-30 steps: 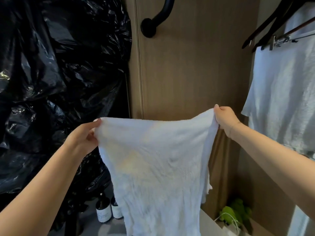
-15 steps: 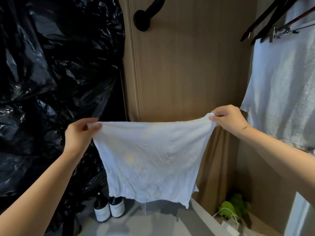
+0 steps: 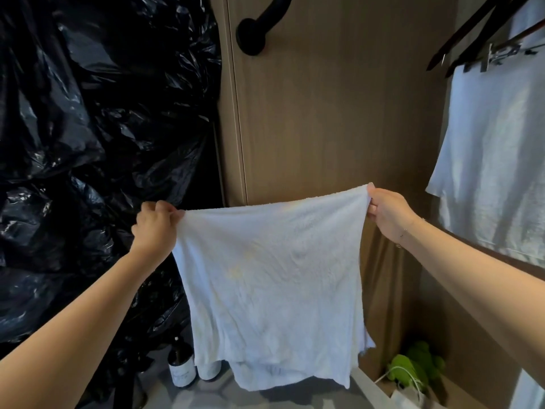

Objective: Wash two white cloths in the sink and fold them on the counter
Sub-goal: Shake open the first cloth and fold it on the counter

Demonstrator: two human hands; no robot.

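Wood-grain panelling (image 3: 339, 113) is backing a narrow laundry corner as a person is holding a white cloth (image 3: 271, 276) spread out at chest height. Both bare forearms are reaching forward from the lower corners of the view. The left hand (image 3: 154, 227) is curling its fingers and thumb around the cloth's upper left corner, knuckles up. The right hand (image 3: 386, 209) is pinching the upper right corner, slightly higher than the left, so the top edge is stretching taut and slanting upward to the right. The cloth is hanging freely between the two hands, wrinkled, its ragged lower hem dangling above a pale counter (image 3: 295, 397) without clearly touching it.

Behind the hanging cloth, two dark bottles (image 3: 181, 369) with pale labels are standing on the counter, the right one partly hidden by the hem. Low on the right, a green object (image 3: 413, 369) is sitting beside a white looped cord; what it is cannot be told. Black plastic sheeting (image 3: 88, 143) is filling the whole left side, crumpled and glossy. High on the panelling, a black handle (image 3: 259, 28) is jutting out. At far right, a white garment (image 3: 495, 149) is hanging from dark hangers (image 3: 472, 33).
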